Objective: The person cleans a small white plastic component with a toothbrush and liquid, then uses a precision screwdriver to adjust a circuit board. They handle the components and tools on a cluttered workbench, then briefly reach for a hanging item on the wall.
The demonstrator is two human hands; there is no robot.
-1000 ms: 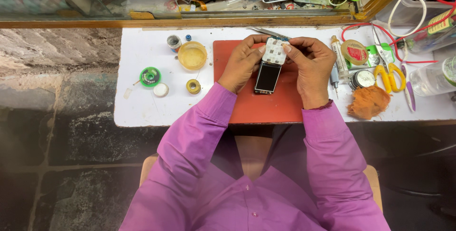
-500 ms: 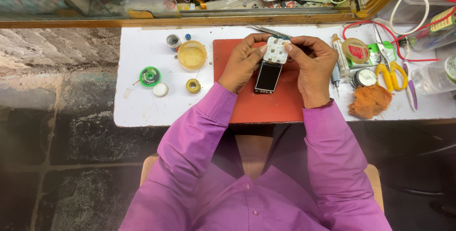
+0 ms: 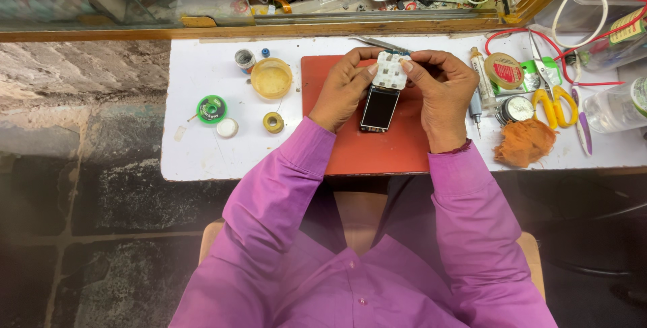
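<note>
Left hand (image 3: pixel 345 91) and right hand (image 3: pixel 441 95) are both closed around a small phone assembly (image 3: pixel 382 95), held between them just above the red mat (image 3: pixel 377 146). Left fingers curl along its left edge; right fingertips (image 3: pixel 406 66) press on the white keypad section at the far end. The dark screen faces up at the near end.

Behind the hands, metal tweezers (image 3: pixel 377 43) lie on the white bench (image 3: pixel 202 159). Left of the left hand: a shallow yellow dish (image 3: pixel 271 77), a small yellow solder roll (image 3: pixel 273 122), a green spool (image 3: pixel 211 109), a white cap (image 3: pixel 227 127). Right of the right hand: a slim tube (image 3: pixel 481 75), a round tin (image 3: pixel 503 70), yellow-handled scissors (image 3: pixel 551 99), an orange cloth (image 3: pixel 526 142), a clear bottle (image 3: pixel 617 109).
</note>
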